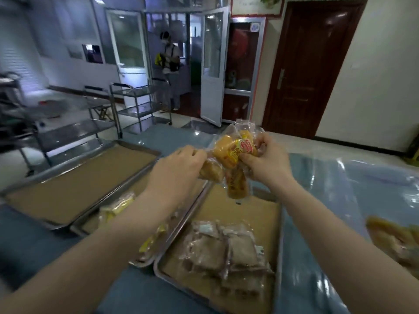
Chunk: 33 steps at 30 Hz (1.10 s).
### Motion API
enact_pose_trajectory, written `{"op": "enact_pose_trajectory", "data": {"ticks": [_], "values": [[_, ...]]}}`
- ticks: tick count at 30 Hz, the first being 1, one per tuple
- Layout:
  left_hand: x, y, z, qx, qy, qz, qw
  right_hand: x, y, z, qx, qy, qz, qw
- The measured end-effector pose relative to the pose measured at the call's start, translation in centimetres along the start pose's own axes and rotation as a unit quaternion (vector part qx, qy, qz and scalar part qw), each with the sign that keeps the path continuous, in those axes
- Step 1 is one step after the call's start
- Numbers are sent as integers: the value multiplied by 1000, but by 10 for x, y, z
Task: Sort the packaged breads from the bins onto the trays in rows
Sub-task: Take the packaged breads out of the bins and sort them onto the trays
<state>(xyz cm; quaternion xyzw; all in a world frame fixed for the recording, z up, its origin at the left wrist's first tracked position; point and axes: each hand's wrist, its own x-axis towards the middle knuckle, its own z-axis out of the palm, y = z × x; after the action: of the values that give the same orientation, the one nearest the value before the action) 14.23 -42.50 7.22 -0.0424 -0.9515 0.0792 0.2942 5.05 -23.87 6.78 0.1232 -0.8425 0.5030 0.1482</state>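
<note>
Golden-yellow breads (pixel 229 155), red-labelled wrappers; silver trays (pixel 136 148), tan-lined.

Soft, even indoor light fills the room, with cool bluish daylight coming from the glass doors (pixel 129 41) at the back. White glare streaks the plastic table cover (pixel 340 177) on the right and the floor near the doorway. Shadows are faint. Motion blur smears the whole frame, heaviest at the left edge, on the forearms and on the bread (pixel 394 241) at the right edge. Wide-angle distortion bends the dark door (pixel 313 64) and walls outward. Wrapper print stays unreadable.
</note>
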Motion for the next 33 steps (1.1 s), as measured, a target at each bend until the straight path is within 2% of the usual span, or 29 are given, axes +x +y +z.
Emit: {"op": "enact_pose_trajectory", "data": {"ticks": [5,10,20,24,33], "values": [[-62,-114,12,22,-46,-61,997,-17,-48,129,30,-66,-1,997],[-97,-193,36,13,-69,-97,993,-25,-72,229,62,-109,1,992],[-112,-327,136,36,-91,-124,987,10,-58,418,158,-172,79,969],[-112,-388,175,46,-152,-149,976,17,-56,500,173,-183,112,961],[-127,-485,258,-4,-194,-199,961,23,-44,604,132,-189,160,960]]}}
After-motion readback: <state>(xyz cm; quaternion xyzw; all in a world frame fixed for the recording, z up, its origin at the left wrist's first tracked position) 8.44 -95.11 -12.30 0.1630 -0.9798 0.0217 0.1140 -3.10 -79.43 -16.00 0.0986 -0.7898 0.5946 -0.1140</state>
